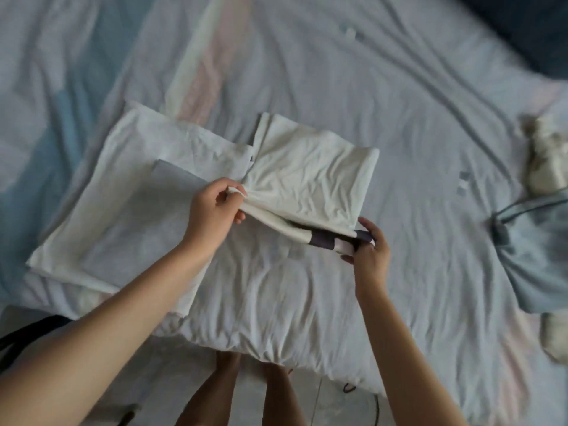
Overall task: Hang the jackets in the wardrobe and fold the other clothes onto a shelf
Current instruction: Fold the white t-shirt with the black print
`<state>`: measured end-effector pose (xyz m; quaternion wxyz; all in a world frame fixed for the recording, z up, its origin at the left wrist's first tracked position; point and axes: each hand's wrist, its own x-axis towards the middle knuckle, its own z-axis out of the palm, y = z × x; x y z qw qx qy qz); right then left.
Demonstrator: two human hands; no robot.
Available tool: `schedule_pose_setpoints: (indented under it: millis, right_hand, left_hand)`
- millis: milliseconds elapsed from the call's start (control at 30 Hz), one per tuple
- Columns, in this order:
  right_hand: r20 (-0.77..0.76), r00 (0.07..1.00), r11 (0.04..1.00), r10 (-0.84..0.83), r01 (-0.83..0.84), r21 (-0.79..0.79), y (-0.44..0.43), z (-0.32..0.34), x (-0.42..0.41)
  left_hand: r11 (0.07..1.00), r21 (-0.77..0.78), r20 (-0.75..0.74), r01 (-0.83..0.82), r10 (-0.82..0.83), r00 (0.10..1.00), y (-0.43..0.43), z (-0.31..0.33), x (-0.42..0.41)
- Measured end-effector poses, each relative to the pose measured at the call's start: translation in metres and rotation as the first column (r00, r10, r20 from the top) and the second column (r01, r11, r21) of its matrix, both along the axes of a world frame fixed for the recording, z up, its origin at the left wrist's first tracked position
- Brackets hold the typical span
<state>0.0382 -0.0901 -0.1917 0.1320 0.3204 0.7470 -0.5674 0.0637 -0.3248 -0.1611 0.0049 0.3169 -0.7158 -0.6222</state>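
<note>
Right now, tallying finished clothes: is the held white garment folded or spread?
Folded: white garment doubled over; left hand, right hand pinch its edge.

Creased white top, half folded, near edge gripped by left hand and right hand; white shirt flat left of them.

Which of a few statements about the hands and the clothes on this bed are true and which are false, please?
1. The left hand pinches the white garment. True.
2. The right hand lies open and empty on the bed. False: it grips the near edge of the white garment.
3. A light blue garment lies on the bed to the right. True.
4. The white garment hangs from a hanger. False: it rests partly on the bed, lifted at its near edge by both hands, and no hanger is in view.
</note>
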Motion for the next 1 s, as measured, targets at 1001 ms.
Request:
schedule_pose_setpoints:
  millis: [1001]
  right_hand:
    - [-0.776,0.278,0.774,0.566,-0.503,0.384,-0.164,0.192,-0.113]
  left_hand:
    - [0.957,0.124,-0.582,-0.262,0.284,0.762,-0.197,0.213,-0.129]
